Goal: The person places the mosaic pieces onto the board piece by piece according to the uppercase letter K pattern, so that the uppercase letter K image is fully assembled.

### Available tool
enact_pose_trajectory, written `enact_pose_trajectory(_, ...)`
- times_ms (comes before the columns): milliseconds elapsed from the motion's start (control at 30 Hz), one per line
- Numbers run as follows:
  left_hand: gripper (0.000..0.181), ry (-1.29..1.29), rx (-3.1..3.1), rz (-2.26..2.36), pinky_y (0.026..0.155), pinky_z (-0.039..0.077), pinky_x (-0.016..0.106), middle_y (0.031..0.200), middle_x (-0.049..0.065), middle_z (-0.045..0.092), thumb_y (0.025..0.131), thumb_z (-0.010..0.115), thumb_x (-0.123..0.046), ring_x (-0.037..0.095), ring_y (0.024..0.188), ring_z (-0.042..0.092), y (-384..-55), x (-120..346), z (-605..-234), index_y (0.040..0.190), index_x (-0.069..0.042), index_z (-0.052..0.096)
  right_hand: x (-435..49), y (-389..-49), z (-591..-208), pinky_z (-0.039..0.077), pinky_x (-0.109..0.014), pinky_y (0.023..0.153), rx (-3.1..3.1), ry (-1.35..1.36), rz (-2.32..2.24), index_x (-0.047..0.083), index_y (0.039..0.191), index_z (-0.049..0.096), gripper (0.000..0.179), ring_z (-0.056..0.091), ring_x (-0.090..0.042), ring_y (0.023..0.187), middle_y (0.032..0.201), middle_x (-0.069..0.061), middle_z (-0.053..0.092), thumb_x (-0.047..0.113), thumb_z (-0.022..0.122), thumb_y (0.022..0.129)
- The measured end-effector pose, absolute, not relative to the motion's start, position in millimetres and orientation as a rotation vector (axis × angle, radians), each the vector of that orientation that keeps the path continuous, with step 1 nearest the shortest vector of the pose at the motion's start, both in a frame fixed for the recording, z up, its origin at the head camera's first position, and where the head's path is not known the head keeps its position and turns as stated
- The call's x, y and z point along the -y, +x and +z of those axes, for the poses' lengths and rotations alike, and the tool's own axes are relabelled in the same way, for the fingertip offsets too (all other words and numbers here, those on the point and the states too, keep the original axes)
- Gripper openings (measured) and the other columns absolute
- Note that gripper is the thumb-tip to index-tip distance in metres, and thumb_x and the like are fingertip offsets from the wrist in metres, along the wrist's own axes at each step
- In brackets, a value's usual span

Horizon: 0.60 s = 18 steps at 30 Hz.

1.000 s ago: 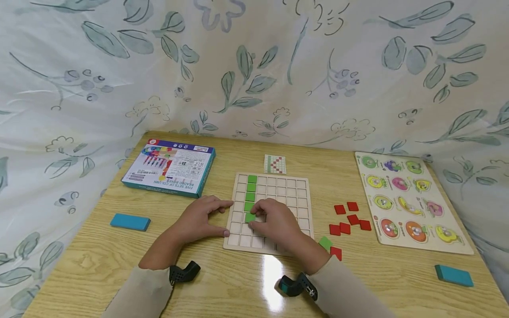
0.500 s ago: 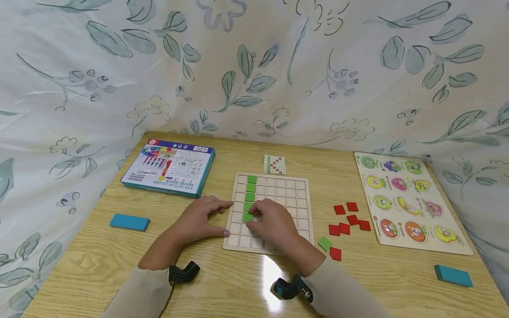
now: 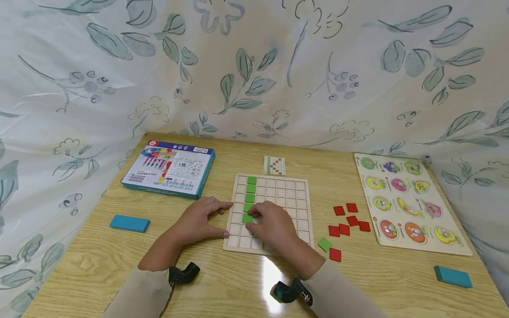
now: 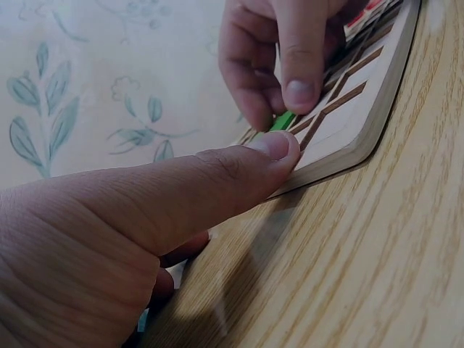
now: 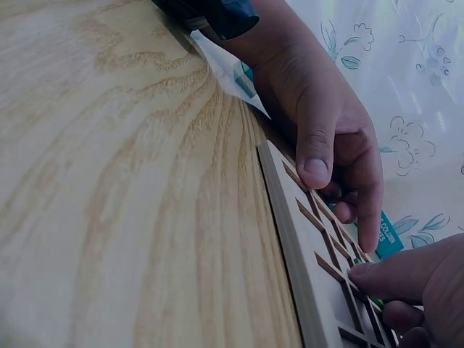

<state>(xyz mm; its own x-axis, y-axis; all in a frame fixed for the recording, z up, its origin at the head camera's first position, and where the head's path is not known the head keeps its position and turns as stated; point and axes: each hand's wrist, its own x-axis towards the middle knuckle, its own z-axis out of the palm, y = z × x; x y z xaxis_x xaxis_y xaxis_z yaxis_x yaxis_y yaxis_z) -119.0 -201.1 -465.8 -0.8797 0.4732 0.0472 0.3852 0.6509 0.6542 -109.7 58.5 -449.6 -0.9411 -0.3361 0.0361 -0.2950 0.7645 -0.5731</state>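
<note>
A wooden grid board (image 3: 281, 192) lies mid-table, with several green square tiles (image 3: 250, 188) in a line down its second column. My right hand (image 3: 274, 223) is over the grid, thumb and index finger pinching the nearest green tile (image 3: 246, 218) of that line. In the left wrist view this green tile (image 4: 284, 120) shows between the fingertips, partly hidden. My left hand (image 3: 200, 219) touches the board's left edge with its extended thumb and index finger. Right of the board lie several loose red tiles (image 3: 344, 229) and one green tile (image 3: 324, 244).
A small pattern card (image 3: 275, 165) lies behind the board. At the back left sits a flat printed box (image 3: 169, 170), with a blue block (image 3: 130, 223) nearer. On the right are a fruit puzzle board (image 3: 409, 194) and a teal block (image 3: 453, 276). Patterned cloth (image 3: 254, 66) hangs behind.
My right hand has shifted slightly left and the pinched green tile has moved a little left with it. The left hand stays at the board's edge.
</note>
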Motion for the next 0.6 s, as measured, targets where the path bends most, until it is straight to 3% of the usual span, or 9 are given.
enact_pose_trajectory(300, 0.077, 0.7, -2.742, 1.035, 0.088, 0.045, 0.04, 0.105, -0.012, 0.06, 0.078, 0.096, -0.046, 0.012, 0.096, 0.053, -118.1, 200.8, -466.7, 0.146, -0.022, 0.068, -69.4, -107.7, -452.6, 0.053, -0.04, 0.087, -2.801, -0.545, -1.124, 0.018, 0.111, 0.079, 0.024, 0.066, -0.014, 0.094, 0.103, 0.007, 0.071, 0.022, 0.088, 0.088)
enact_pose_trajectory(600, 0.08, 0.667, -2.74, 1.008, 0.089, 0.045, 0.04, 0.106, -0.014, 0.058, 0.078, 0.096, -0.048, 0.012, 0.098, 0.052, -118.7, 199.6, -465.6, 0.148, -0.024, 0.067, -88.8, -99.2, -443.8, 0.049, -0.031, 0.072, -2.774, -0.488, -1.196, 0.02, 0.111, 0.08, 0.026, 0.058, -0.009, 0.076, 0.1, 0.01, 0.07, 0.021, 0.09, 0.087)
